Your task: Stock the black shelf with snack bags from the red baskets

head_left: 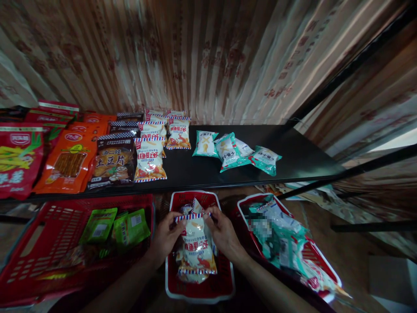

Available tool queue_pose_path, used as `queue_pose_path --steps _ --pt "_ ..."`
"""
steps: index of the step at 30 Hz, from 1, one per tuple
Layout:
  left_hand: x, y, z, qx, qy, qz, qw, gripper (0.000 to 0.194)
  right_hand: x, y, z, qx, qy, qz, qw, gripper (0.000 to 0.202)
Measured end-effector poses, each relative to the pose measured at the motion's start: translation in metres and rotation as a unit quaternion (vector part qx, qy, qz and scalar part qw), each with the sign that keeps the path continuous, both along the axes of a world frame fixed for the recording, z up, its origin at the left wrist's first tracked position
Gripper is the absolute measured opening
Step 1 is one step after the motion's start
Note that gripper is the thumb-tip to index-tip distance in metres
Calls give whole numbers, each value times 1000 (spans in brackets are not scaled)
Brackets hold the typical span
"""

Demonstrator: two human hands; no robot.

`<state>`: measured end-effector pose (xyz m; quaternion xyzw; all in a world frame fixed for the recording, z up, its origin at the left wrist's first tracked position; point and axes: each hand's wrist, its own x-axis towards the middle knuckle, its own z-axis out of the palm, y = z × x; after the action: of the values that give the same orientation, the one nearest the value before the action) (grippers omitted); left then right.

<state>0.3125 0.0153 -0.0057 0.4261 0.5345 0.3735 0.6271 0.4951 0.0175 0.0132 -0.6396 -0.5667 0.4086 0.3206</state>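
My left hand (168, 237) and my right hand (224, 232) grip the two upper corners of a white snack bag (197, 248) with a blue-and-red striped edge. Its printed front faces up at me. Below it stands a small red basket (228, 278) with a white rim, where more bags of the same kind lie, partly covered by the held one. On the black shelf (182, 169) ahead, a matching white snack bag (150, 161) stands at the front of a row, and another white bag (178, 132) is to its right.
Several teal snack bags (228, 150) lie loosely on the shelf's right. Orange bags (70, 161), dark brown bags (112, 161) and red bags (19, 161) fill its left. A red basket (42, 243) holds green packets; a right-hand basket (321, 256) holds teal bags. Black metal bars (368, 163) cross the right.
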Motion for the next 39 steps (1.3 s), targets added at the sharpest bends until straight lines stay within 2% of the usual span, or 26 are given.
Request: queue_pose_path --steps 3,8,11,14,19,24,34,39 --pt "0 -1 -3 -23 -22 -12 999 33 -1 1 2 5 -5 -10 1000 20" --pt "2 -2 -10 -30 -10 34 999 36 -3 0 6 3 9 -19 1000 22" --pt "5 -2 -6 -42 -14 54 998 37 -5 0 8 -5 32 -33 999 25" --pt "7 -2 5 -62 -40 65 995 38 -6 1 8 -11 41 -47 998 27" --pt "10 -4 17 -90 -126 1 988 39 -6 4 5 8 17 -69 997 26" --pt "12 -12 16 -180 -166 -19 969 47 -4 8 0 9 4 -84 996 24" --pt "13 -20 6 -184 -158 -42 969 49 3 12 -5 46 -67 -120 989 22" --pt "11 -25 12 -194 -175 -47 964 50 4 13 -7 54 -51 -125 989 21"
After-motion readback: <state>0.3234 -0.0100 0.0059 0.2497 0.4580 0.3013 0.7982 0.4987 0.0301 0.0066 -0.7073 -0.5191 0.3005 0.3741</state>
